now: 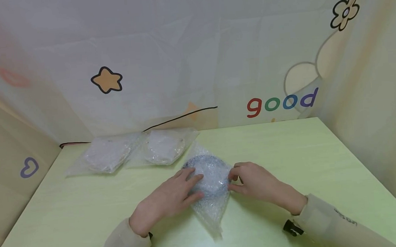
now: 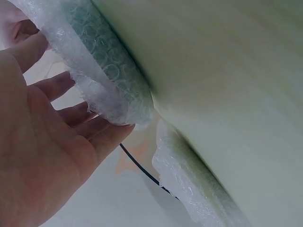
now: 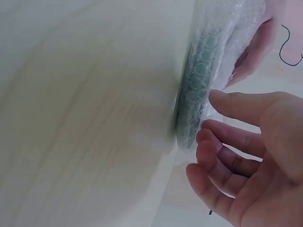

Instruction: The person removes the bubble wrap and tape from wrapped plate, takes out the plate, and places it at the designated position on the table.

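A round, flat, bluish item wrapped in clear bubble wrap [image 1: 211, 177] lies on the table between both hands; the layers blur what is inside. My left hand [image 1: 169, 194] rests on its left side with fingers spread. In the left wrist view, the fingertips [image 2: 124, 131] touch the edge of the wrap. At the right edge is my right hand [image 1: 254, 181], its thumb and forefinger touching the plastic. The right wrist view shows that hand's loosely bent fingers [image 3: 203, 182] beside the wrap, apart from the thumb. A pointed, flattened end of the wrap extends toward the front.
Two more bubble-wrapped round, whitish items [image 1: 107, 154] lie side by side at the table's back left. The pale green table [image 1: 286, 148] meets a printed curtain [image 1: 168, 65] at the back, and curtains stand on both sides. A black cord [image 1: 181, 117] shows against the back curtain.
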Demonstrator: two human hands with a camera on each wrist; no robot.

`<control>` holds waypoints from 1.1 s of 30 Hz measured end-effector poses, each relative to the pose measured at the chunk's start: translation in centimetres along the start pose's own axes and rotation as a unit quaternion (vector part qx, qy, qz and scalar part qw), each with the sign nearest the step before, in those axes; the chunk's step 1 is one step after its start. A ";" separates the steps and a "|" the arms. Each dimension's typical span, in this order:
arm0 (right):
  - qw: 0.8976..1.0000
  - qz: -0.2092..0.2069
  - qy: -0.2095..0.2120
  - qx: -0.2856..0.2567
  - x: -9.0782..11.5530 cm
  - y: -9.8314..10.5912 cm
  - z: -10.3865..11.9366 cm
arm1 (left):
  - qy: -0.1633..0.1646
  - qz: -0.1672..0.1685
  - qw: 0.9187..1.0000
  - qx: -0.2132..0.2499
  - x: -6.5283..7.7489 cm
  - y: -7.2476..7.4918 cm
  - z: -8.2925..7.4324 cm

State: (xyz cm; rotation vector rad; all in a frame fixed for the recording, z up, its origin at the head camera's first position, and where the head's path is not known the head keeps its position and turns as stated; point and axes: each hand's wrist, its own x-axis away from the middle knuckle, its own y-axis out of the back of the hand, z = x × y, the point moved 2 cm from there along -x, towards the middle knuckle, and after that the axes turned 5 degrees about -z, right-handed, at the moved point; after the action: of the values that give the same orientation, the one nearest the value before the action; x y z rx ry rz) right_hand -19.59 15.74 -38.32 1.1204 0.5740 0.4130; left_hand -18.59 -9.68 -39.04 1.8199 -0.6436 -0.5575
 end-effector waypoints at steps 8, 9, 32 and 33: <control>0.998 0.012 0.007 -0.065 -0.2 -0.2 -0.4 | 0.007 0.007 1.000 0.004 -0.1 0.0 0.0; 0.997 0.014 0.005 -0.071 -0.2 -0.2 -0.4 | 0.007 0.007 1.000 0.003 -0.1 -0.1 0.0; 0.994 0.034 -0.017 -0.106 -0.7 -0.9 -0.3 | 0.013 0.003 1.000 -0.011 -0.1 -0.4 -0.3; 0.994 0.035 -0.018 -0.105 -0.7 -0.9 -0.3 | 0.013 0.003 1.000 -0.011 -0.1 -0.4 -0.3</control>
State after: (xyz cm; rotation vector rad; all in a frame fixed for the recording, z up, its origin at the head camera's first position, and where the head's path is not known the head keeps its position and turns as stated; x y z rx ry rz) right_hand -20.30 15.22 -39.12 0.9467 0.4501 0.5018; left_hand -18.41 -9.29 -39.28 1.8012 -0.6225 -0.5334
